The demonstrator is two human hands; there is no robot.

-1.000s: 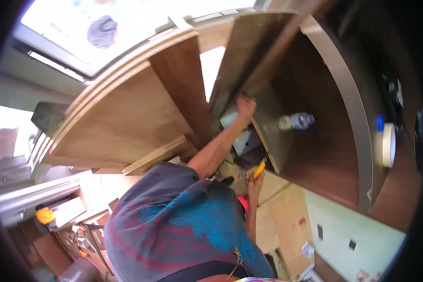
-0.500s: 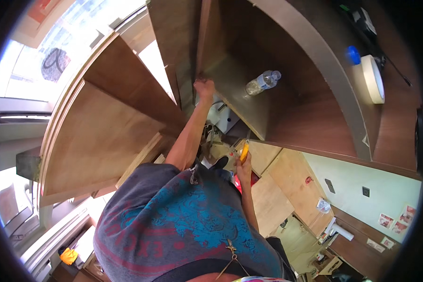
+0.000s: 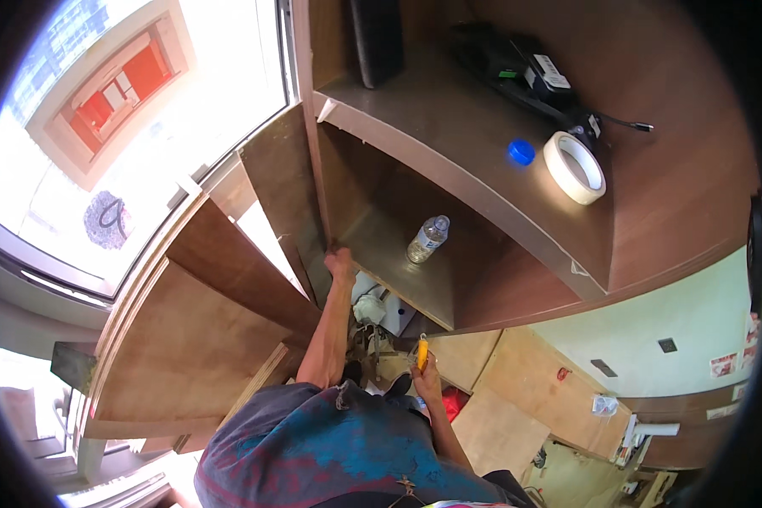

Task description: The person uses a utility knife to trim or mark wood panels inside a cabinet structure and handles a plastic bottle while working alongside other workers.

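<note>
My left hand (image 3: 340,264) is up at the front edge of the lower shelf (image 3: 398,279), fingers curled against the upright panel (image 3: 289,190) where it meets that shelf; it looks like a grip on the panel's edge, though I can't see the fingertips. My right hand (image 3: 427,378) is lower and closer to my body, clenched around a yellow tool (image 3: 422,352) whose long axis runs roughly upright, tip toward the shelf. The tool sits down and to the right of the left hand, well apart from it, so the left hand is the nearer one to the panel.

On the shelf, just right of the left hand, a water bottle (image 3: 428,239) stands alone. The shelf above (image 3: 483,144) carries a blue cap (image 3: 521,151), a tape roll (image 3: 574,167) and a dark device with a cable (image 3: 538,76).

Brown boards (image 3: 186,356) lean on the left under a bright window (image 3: 144,127). Below, plywood sheets (image 3: 516,398) lie on the floor.
</note>
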